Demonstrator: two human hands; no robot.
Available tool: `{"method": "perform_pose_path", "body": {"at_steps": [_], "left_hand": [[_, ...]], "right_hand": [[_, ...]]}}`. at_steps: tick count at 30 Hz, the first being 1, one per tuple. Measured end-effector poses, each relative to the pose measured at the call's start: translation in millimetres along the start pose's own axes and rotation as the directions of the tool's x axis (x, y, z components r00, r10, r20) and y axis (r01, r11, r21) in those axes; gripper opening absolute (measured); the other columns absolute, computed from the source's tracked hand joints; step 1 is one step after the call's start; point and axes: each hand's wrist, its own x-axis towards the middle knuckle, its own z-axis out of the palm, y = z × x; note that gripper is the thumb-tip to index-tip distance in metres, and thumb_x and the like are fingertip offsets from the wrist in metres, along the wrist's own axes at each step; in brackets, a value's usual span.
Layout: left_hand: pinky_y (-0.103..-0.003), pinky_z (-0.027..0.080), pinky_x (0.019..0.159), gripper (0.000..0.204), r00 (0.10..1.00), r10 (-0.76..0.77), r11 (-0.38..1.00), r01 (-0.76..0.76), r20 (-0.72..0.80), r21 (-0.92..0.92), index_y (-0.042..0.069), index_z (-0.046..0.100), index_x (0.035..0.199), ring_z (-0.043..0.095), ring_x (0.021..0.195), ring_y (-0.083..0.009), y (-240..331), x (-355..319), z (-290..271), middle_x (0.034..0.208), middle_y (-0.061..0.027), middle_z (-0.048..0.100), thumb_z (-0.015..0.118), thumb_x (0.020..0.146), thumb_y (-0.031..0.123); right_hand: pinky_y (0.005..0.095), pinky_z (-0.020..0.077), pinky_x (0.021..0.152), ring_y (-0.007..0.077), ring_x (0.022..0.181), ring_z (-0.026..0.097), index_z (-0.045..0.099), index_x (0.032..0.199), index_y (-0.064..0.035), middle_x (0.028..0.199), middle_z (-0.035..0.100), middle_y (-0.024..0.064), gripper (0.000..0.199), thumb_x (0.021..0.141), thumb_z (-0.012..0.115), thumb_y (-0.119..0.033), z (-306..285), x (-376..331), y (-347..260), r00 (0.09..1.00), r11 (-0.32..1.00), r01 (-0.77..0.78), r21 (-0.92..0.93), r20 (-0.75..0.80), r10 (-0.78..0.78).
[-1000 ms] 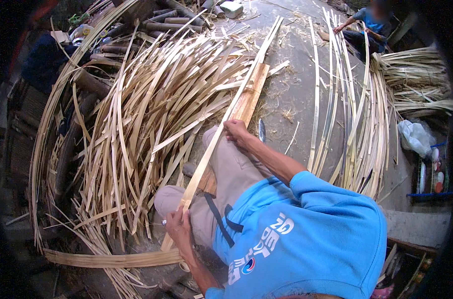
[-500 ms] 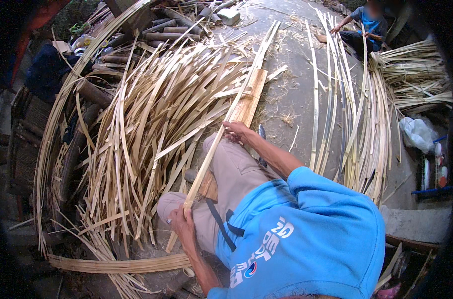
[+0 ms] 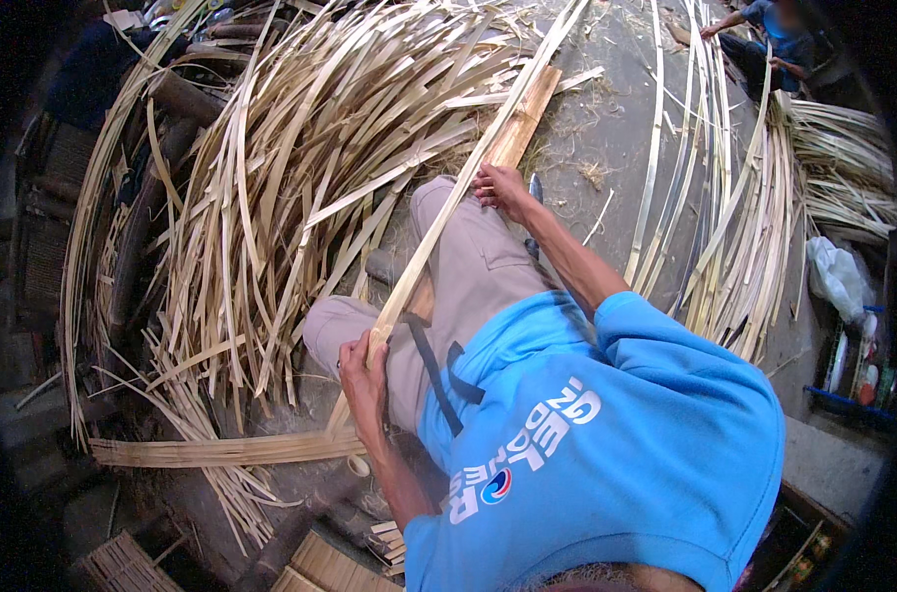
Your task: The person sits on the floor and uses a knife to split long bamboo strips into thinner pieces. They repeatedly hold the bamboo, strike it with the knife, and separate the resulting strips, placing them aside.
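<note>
The pale strip point(image 3: 406, 285) slants over the beige trousers point(image 3: 480, 237) and alongside the wooden board point(image 3: 527, 116), its near end pinched between thumb and fingers of the left hand point(image 3: 362, 373). The right hand's point(image 3: 502, 190) fingers, laid across it half a second ago, are now half-curled at its right edge (contact there I cannot tell), so the left hand seems the main hold, beside the heap of loose strips point(image 3: 300, 148).

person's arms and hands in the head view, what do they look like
The left hand and right hand are ungloved, and the forearms are bare. The short sleeves are bright blue, part of a blue shirt marked with white lettering and a round red, white and blue emblem.
</note>
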Motion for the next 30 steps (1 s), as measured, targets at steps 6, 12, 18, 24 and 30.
{"method": "perform_pose_path", "body": {"at_steps": [6,12,18,24,30], "left_hand": [[-0.040,0.047,0.083,0.039,1.000,-0.025,1.000,0.025,0.006,-0.015,0.003,0.065,0.126,0.060,0.094,-0.0324,3.0,-0.2,-0.8,0.103,-0.0177,0.060,0.069,0.090,0.016],[-0.039,0.048,0.086,0.039,1.000,-0.029,0.998,0.029,0.001,-0.063,0.002,0.065,0.126,0.062,0.099,-0.0330,3.8,1.4,-0.2,0.106,-0.0187,0.062,0.069,0.089,0.014],[-0.040,0.048,0.087,0.038,0.999,-0.035,0.999,0.035,0.000,-0.011,0.003,0.065,0.124,0.064,0.099,-0.0344,9.5,4.0,-3.3,0.106,-0.0195,0.065,0.070,0.089,0.014],[-0.040,0.049,0.087,0.037,0.999,-0.045,0.997,0.044,-0.002,-0.062,0.003,0.066,0.123,0.064,0.098,-0.0355,2.7,2.7,0.2,0.105,-0.0198,0.066,0.071,0.089,0.014],[-0.041,0.049,0.085,0.038,1.000,-0.005,0.999,0.004,-0.026,-0.054,0.004,0.065,0.124,0.064,0.097,-0.0354,-6.7,0.5,3.4,0.103,-0.0194,0.066,0.071,0.088,0.014]], "right_hand": [[0.0396,0.0543,0.075,0.0281,0.082,0.069,0.063,0.104,0.0006,0.092,0.070,0.0164,0.038,0.088,0.070,-0.033,18.8,-30.0,-13.2,0.829,0.593,0.491,-0.638,0.132,-0.543],[0.0506,0.0476,0.074,0.0432,0.083,0.064,0.058,0.093,0.0032,0.085,0.063,0.0268,0.023,0.094,0.055,-0.020,-18.2,18.3,-18.1,0.630,0.355,0.558,-0.750,0.104,-0.770],[0.0473,0.0510,0.076,0.0391,0.082,0.065,0.066,0.106,-0.0003,0.086,0.067,0.0228,0.032,0.095,0.059,-0.030,-42.6,28.3,-36.9,0.668,0.515,0.379,-0.769,-0.158,-0.728],[0.0453,0.0492,0.080,0.0384,0.088,0.062,0.066,0.104,0.0004,0.091,0.064,0.0221,0.024,0.092,0.064,-0.020,11.3,-29.3,-22.9,0.732,0.359,0.606,-0.709,0.323,-0.599],[0.0478,0.0473,0.082,0.0400,0.089,0.060,0.060,0.091,0.0019,0.091,0.062,0.0224,0.018,0.094,0.057,-0.016,10.7,-11.8,-22.9,0.646,0.375,0.620,-0.689,0.178,-0.742]]}}
